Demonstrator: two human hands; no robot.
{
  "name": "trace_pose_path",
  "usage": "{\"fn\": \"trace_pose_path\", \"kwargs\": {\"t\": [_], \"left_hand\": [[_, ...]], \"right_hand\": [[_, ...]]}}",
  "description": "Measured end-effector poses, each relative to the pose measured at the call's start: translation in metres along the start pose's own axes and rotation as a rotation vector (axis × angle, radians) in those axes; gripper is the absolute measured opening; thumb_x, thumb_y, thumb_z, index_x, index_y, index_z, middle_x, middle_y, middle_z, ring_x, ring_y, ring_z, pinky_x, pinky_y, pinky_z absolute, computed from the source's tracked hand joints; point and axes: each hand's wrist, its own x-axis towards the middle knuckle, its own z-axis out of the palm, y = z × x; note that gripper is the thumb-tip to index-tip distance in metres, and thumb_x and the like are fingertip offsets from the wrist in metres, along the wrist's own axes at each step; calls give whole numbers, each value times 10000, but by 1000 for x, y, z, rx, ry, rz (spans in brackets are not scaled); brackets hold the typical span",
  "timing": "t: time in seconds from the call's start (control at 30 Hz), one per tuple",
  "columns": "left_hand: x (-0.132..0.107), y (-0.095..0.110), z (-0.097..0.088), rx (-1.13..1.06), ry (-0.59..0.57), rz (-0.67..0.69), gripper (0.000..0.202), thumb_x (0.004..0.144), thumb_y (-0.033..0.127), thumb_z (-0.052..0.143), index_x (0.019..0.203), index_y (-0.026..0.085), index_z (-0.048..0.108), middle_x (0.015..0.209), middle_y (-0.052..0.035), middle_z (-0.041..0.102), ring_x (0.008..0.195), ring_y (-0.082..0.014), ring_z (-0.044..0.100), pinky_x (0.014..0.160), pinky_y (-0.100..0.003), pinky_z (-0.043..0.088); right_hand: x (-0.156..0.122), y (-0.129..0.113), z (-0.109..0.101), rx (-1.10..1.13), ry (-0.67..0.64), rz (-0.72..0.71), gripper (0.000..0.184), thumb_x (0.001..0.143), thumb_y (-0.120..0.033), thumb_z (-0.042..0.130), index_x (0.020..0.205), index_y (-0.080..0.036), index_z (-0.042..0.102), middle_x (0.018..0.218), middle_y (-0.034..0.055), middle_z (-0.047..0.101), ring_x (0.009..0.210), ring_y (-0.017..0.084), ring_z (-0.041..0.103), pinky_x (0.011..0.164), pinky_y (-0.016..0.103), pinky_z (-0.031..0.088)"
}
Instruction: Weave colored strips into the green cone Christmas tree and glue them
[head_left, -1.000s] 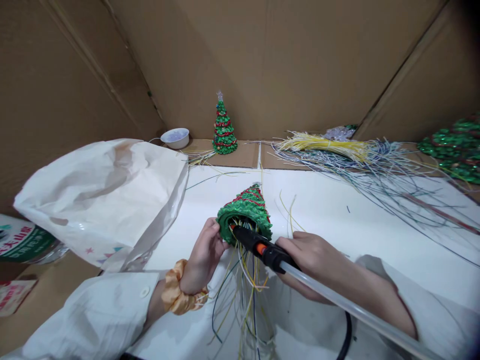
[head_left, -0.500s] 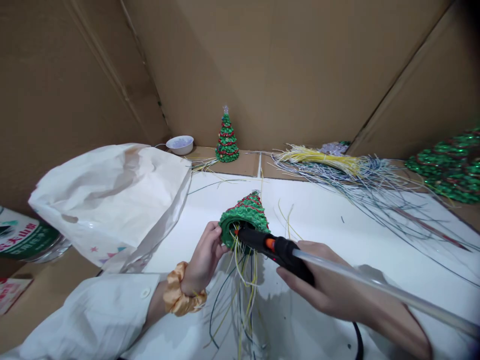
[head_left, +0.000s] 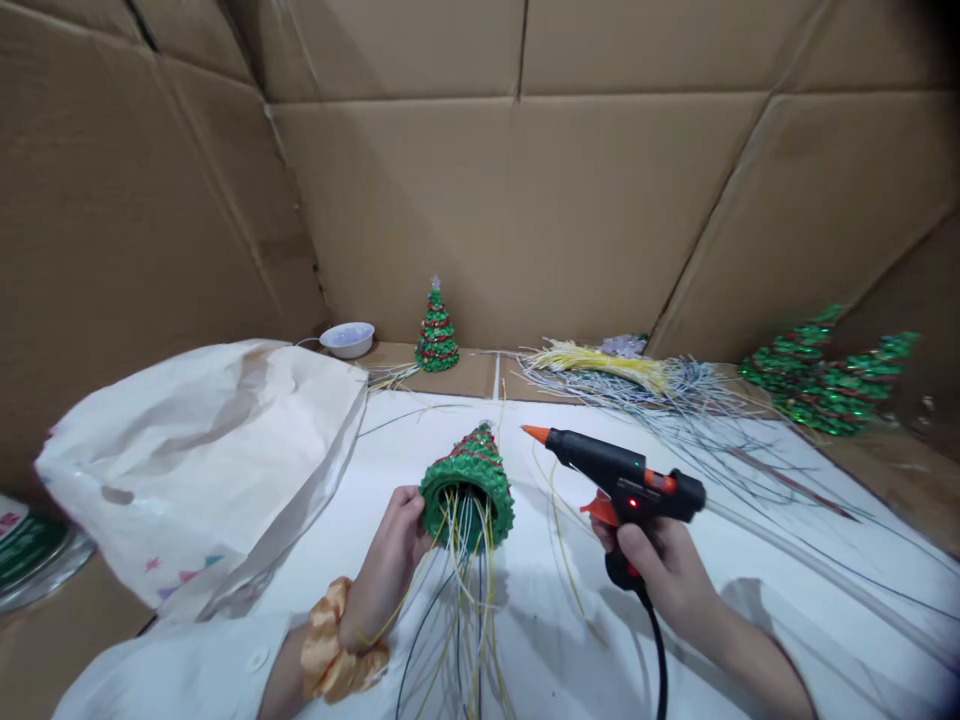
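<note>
My left hand (head_left: pixel 384 565) grips the rim of a small green Christmas tree cone (head_left: pixel 469 482) with red trim, lying on its side with its open base toward me. Thin yellow and dark fibre strands (head_left: pixel 457 610) hang out of that base. My right hand (head_left: pixel 660 570) is closed round the handle of a black glue gun (head_left: pixel 619 475) with an orange nozzle and trigger and a lit red light. The gun is held upright to the right of the cone, nozzle pointing left and clear of it. Its black cord (head_left: pixel 660 660) runs down toward me.
A white paper bag (head_left: pixel 202 450) lies at the left. At the back stand a finished small tree (head_left: pixel 436 331) and a white bowl (head_left: pixel 346 339). A heap of yellow and grey strands (head_left: pixel 645 375) and more green trees (head_left: pixel 825 380) lie at the right. Cardboard walls (head_left: pixel 525 200) surround the white tabletop (head_left: pixel 750 560).
My right hand has pulled the glue gun's nozzle out of the cone's base and moved it to the right, turning it upright. My head has tilted up. My left hand keeps hold of the cone.
</note>
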Motion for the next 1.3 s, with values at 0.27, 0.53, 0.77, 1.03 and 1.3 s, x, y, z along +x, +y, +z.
{"fn": "trace_pose_path", "kwargs": {"t": [0.27, 0.53, 0.77, 1.03, 1.3], "left_hand": [[12, -10, -14, 160, 43, -21, 255, 721, 417, 607, 801, 214, 476, 755, 31, 501, 687, -124, 481, 595, -227, 383], [18, -10, -16, 206, 116, -27, 300, 663, 432, 642, 809, 222, 486, 769, 21, 535, 701, -151, 510, 565, -241, 401], [14, -1, -11, 331, 98, -8, 254, 707, 396, 610, 839, 215, 491, 799, 28, 505, 735, -136, 494, 657, -237, 438], [17, -5, -20, 391, 64, 23, 264, 748, 442, 560, 871, 220, 488, 795, 28, 476, 706, -122, 462, 603, -215, 431], [26, -9, -30, 408, 67, 44, 254, 737, 441, 579, 855, 229, 505, 791, 29, 470, 715, -130, 458, 580, -204, 432]], "right_hand": [[10, 34, 7, 680, 17, 482, 442, 828, -565, 442, 810, -131, 528, 622, 13, 525, 539, 94, 469, 459, 196, 361], [12, 52, -2, 898, -146, 535, 415, 854, -556, 389, 893, -155, 490, 690, 22, 612, 432, 161, 603, 414, 274, 444], [15, 56, -3, 925, -216, 521, 406, 864, -533, 396, 879, -142, 502, 680, 40, 634, 490, 186, 636, 468, 288, 464], [12, 53, -2, 892, -171, 533, 431, 815, -570, 465, 849, -147, 537, 665, 53, 645, 553, 183, 630, 510, 270, 422], [19, 52, -14, 792, 5, 620, 493, 640, -597, 656, 807, -138, 593, 672, 44, 632, 616, 134, 561, 532, 238, 399]]}}
